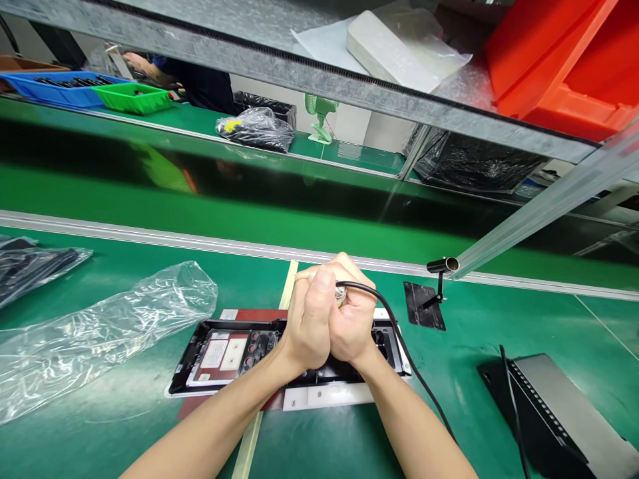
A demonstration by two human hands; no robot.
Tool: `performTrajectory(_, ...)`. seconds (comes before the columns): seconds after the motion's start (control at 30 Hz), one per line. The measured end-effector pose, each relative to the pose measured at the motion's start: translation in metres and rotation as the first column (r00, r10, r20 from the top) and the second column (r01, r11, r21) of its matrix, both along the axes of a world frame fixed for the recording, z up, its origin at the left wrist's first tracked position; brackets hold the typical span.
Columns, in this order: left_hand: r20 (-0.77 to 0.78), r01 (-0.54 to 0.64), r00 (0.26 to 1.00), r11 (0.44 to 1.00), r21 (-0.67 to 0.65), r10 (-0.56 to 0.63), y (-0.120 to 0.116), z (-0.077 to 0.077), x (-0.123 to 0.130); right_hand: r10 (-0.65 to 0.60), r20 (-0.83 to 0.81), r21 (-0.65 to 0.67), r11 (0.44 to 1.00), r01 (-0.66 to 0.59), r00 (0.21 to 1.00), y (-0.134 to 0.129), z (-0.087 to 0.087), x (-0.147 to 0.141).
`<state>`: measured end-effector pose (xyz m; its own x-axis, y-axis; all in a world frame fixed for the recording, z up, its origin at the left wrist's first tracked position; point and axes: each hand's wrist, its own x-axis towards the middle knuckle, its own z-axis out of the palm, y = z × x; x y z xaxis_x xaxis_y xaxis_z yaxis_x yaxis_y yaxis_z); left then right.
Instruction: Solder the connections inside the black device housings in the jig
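Above a long black plastic housing [202, 332], my left hand [312, 319] and my right hand [353, 319] are pressed together, fingers curled. A black cable [399, 332] comes out at the top between them and runs down to the right. A small whitish bundle [340, 295] shows between the thumbs; most of it is hidden by the fingers. Under the housing lie a dark red sheet and a white strip [329, 396] with screws. The middle of the housing is covered by my hands.
Clear plastic bags [110, 332] lie at left. A black stand [424, 306] and a black-and-grey device [564, 412] are at right. Overhead, a metal shelf [279, 60] holds a red bin [559, 73]. Beyond the partition, a person's hand [142, 64] is near blue and green trays.
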<state>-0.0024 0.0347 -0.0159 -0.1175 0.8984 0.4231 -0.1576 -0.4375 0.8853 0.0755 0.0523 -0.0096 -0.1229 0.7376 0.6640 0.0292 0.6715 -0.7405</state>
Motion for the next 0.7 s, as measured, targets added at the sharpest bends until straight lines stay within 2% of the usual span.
performTrajectory(0.23,0.016,0.015,1.0,0.999,0.028,-0.015,0.0,0.002,0.001,-0.009,0.025,0.013,1.0,0.009,1.0,0.001,0.0,0.0)
performTrajectory(0.43,0.016,0.059,0.998,0.997,0.057,-0.06,0.001,0.01,0.002,0.01,0.009,0.021,1.0,-0.011,1.0,0.001,-0.001,0.0)
performTrajectory(0.57,-0.001,0.049,0.999,0.998,0.045,-0.049,0.0,0.012,0.002,0.002,0.016,0.016,1.0,-0.003,1.0,0.001,-0.001,0.0)
performTrajectory(0.7,-0.013,0.001,1.0,1.0,0.004,-0.001,0.001,0.009,0.002,-0.021,0.036,0.002,1.0,0.021,0.999,0.001,-0.001,0.0)
